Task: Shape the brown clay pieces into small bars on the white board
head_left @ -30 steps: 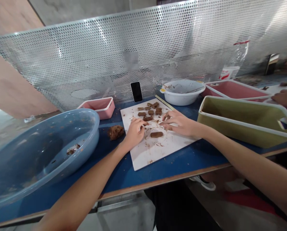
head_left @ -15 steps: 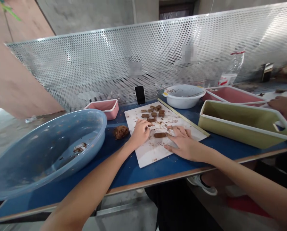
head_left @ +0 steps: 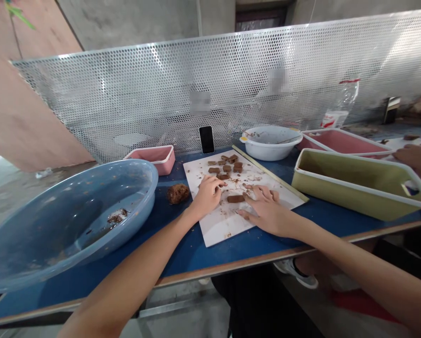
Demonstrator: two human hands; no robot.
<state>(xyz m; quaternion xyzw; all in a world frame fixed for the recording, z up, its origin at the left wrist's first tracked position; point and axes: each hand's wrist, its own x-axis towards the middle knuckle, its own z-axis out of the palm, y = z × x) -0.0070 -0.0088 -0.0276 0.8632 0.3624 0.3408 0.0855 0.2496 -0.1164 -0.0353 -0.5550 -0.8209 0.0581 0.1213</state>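
Note:
A small brown clay-like block lies on a smeared white board. At its right end is my right hand, fingers spread, with a fingertip at or against the block. My left hand rests over the board's left part, its fingers loosely bent and apart, with nothing visible in them. Just beyond its fingertips lies another brown piece. Several more brown pieces are grouped on the far part of the board, among crumbs.
A brown lump sits left of the board, beside a big blue basin. Behind stand a pink tub, a phone and a white bowl. A ruler-like strip and green bin are right; another person's hand shows beyond.
The view has shifted slightly. My right thumb has moved a little left on the board, near the block; my left hand looks almost unchanged.

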